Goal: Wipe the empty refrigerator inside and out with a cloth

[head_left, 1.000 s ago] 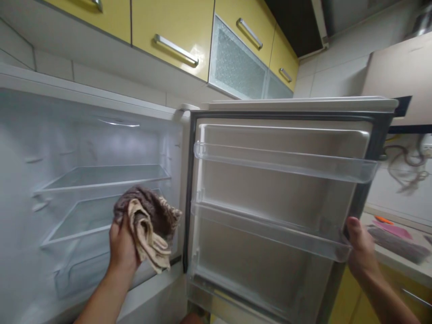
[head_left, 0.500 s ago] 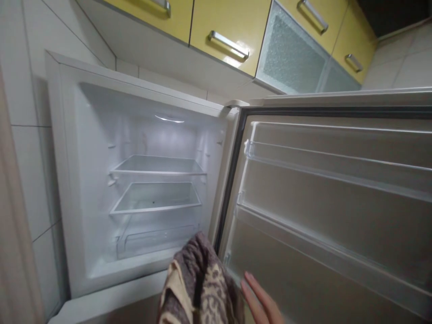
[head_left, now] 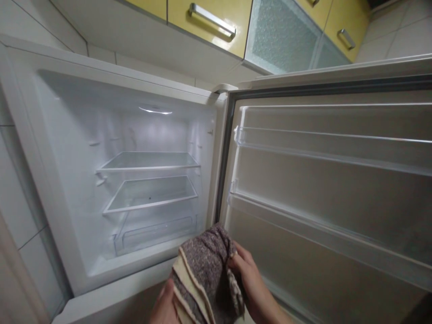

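Note:
Between both hands is a folded brown and cream cloth (head_left: 209, 265), in front of the open refrigerator (head_left: 37, 148). My left hand (head_left: 166, 303) grips its lower left side, the fingers partly hidden behind the folds. On the right edge, my right hand (head_left: 248, 274) is closed with the thumb over the fabric. Inside the refrigerator are two glass shelves (head_left: 151, 193) and a clear drawer (head_left: 157, 233) at the bottom. A small dark speck lies on the lower shelf.
The refrigerator door (head_left: 320, 202) stands wide open to the right, with clear door racks (head_left: 303, 146) along it. Yellow wall cabinets (head_left: 209, 31) with metal handles hang above. White tiles (head_left: 16, 189) line the wall at left.
My left hand has come into view on the cloth. My right hand, apart from it earlier with fingers stretched, now grips its right edge. The view has moved closer to the refrigerator.

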### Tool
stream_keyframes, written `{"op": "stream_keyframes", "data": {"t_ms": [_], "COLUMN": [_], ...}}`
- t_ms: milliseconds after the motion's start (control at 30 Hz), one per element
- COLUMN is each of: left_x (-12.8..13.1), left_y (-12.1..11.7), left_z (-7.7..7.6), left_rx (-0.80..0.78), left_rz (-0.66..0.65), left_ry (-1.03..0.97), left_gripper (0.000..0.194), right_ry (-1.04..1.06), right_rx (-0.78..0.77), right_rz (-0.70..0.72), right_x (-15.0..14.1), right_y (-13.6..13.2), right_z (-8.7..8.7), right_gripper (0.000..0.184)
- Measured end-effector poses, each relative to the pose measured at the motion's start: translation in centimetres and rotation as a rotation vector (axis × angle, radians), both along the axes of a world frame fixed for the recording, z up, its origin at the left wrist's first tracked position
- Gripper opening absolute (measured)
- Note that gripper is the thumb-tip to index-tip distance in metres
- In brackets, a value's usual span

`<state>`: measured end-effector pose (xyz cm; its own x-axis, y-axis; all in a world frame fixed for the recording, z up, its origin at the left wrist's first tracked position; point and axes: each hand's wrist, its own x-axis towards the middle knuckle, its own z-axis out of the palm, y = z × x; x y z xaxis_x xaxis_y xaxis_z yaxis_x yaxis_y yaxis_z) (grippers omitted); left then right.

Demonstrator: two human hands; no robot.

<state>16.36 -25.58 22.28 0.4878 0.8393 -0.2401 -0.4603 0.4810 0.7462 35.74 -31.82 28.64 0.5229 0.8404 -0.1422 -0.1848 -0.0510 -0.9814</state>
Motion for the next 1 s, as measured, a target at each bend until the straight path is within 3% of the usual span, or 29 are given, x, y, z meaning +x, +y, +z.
{"op": "stream_keyframes", "data": {"t_ms": [133,200,367,467,567,667,800,900,1000], "left_x": [1.9,2.3,1.4,0.7,0.6,0.8,1.0,1.0,1.3], "left_y": [0.7,1.0,1.7,2.7,3.6,4.1,3.6,2.7,2.0], "left_z": [0.7,1.5,3.3,4.5,5.2,5.3,5.5,5.4,4.0], "left_rx": [0.187,0.276,0.391,0.451,0.522,0.517,0.658,0.472,0.282], "left_rz": [0.232,0.278,0.287,0.221,0.134,0.172,0.161,0.141,0.027], "left_ry": [0.247,0.288,0.34,0.39,0.406,0.399,0.351,0.247,0.109], "left_gripper": [0.083,0.078,0.071,0.071,0.079,0.086,0.076,0.069,0.075], "right_ry": [0.121,0.117,0.035,0.035,0.006,-0.134,-0.119,0.061,0.151], "right_rx": [0.002,0.041,0.156,0.191,0.217,0.27,0.275,0.17,0.051], "right_rz": [0.055,0.126,0.273,0.356,0.34,0.275,0.327,0.486,0.426], "right_x": [-0.3,0.0,1.6,2.0,1.6,0.9,0.5,1.2,2.2], "right_y": [0.2,0.3,0.1,-0.1,0.0,0.6,0.9,0.2,-1.2], "right_z": [0.6,0.9,2.8,3.7,3.7,3.7,4.3,4.5,3.6], "right_gripper": [0.075,0.072,0.077,0.073,0.065,0.053,0.053,0.065,0.073]}}
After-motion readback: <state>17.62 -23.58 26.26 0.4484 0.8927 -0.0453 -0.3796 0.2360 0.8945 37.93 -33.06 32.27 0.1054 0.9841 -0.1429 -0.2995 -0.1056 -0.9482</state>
